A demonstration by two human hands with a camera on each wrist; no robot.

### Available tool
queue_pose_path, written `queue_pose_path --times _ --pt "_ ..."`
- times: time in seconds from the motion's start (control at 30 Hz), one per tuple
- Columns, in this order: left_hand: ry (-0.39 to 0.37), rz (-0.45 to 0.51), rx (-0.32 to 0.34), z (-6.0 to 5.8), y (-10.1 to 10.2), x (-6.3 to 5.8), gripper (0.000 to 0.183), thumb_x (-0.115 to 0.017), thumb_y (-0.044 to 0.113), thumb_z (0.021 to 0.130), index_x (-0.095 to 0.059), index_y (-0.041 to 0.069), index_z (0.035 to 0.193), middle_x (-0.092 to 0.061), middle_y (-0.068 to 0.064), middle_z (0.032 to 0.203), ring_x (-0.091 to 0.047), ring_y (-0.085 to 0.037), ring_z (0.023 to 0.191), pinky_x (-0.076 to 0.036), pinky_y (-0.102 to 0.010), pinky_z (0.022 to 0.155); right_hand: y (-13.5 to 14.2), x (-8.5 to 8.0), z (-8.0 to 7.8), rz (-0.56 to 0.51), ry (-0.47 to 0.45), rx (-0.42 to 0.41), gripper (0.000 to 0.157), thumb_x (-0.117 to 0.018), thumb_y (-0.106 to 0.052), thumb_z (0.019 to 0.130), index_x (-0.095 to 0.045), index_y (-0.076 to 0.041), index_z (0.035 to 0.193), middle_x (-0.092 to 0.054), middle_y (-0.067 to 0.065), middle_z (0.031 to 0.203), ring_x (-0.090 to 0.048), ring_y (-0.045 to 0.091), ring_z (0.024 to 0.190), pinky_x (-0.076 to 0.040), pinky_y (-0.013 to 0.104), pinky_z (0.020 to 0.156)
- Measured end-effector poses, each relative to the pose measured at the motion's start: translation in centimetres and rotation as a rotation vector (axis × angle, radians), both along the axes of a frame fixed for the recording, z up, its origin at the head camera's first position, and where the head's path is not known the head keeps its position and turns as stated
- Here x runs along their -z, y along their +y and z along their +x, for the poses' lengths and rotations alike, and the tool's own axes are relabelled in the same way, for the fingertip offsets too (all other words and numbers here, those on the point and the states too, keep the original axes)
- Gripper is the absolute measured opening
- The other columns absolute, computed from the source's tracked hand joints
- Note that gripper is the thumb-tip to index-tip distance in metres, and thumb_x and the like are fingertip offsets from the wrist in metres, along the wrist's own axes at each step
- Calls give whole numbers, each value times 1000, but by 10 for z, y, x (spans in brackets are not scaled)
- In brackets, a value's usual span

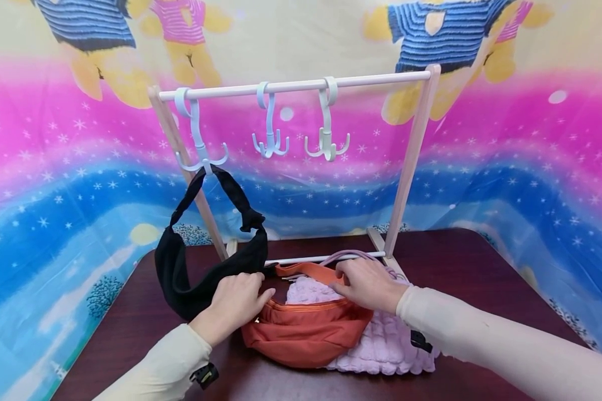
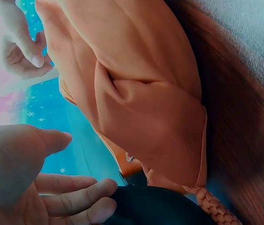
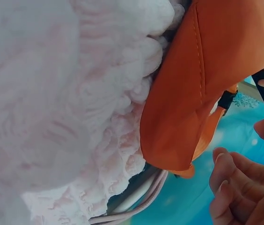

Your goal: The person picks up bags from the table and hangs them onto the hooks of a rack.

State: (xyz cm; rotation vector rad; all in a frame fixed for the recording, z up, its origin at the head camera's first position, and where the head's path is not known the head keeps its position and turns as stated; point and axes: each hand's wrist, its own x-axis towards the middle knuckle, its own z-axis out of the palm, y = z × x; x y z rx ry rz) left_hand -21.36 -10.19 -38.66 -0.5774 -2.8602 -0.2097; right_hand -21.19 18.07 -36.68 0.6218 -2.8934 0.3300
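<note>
An orange waist bag [image 1: 306, 334] lies on the table, overlapping a pale pink puffy bag [image 1: 391, 345]. A black sling bag [image 1: 180, 273] hangs by its strap from the leftmost hook, its bottom close over the table. My left hand [image 1: 236, 301] is between the black and orange bags; in the left wrist view its loosely extended fingers [image 2: 80, 199] reach the black fabric, thumb apart. My right hand [image 1: 368, 283] hovers over the far right end of the orange bag, near its strap [image 1: 308, 271]. The right wrist view shows its fingers loosely bent with nothing between them.
A wooden rack [image 1: 406, 167] stands at the back of the dark table [image 1: 461, 267]. From its top bar hang a blue hook [image 1: 270, 125] and a pale green hook [image 1: 326, 125], both bare. A patterned cloth [image 1: 532, 167] forms the backdrop.
</note>
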Motion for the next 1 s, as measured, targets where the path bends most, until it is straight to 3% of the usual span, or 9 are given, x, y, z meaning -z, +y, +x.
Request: queue_pose_path --times 0.17,0.4,0.7,1.0 --pt "33 -33 -5 -2 -1 0 38 -72 41 93 -56 15 70 -44 3 53 -47 -14 49 -37 -31 48 2 -1 -2 -6 -29 22 20 -73 -32 89 -74 -12 92 -65 -4 73 -53 6 62 -44 29 55" --pt "63 -60 -11 -6 -4 0 44 -71 40 93 -49 18 63 -45 2 51 -57 -18 53 -43 -35 50 2 -3 -3 -5 -54 24 21 -72 -32 91 -73 -12 93 -66 -2 76 -51 6 61 -42 26 53" --pt "58 -80 -46 -12 -8 2 43 -70 43 94 -52 16 66 -50 0 55 -59 -22 55 -48 -39 53 2 -4 -5 -10 -45 26 15 -71 -32 91 -70 -18 84 -59 -8 68 -49 7 59 -40 26 51" --pt "25 -85 -96 -18 -9 -1 44 -69 45 94 -54 14 68 -51 -1 57 -55 -21 53 -45 -36 50 2 -4 -8 10 -56 40 19 -71 -33 91 -66 -20 79 -57 -7 70 -49 9 63 -40 27 52"
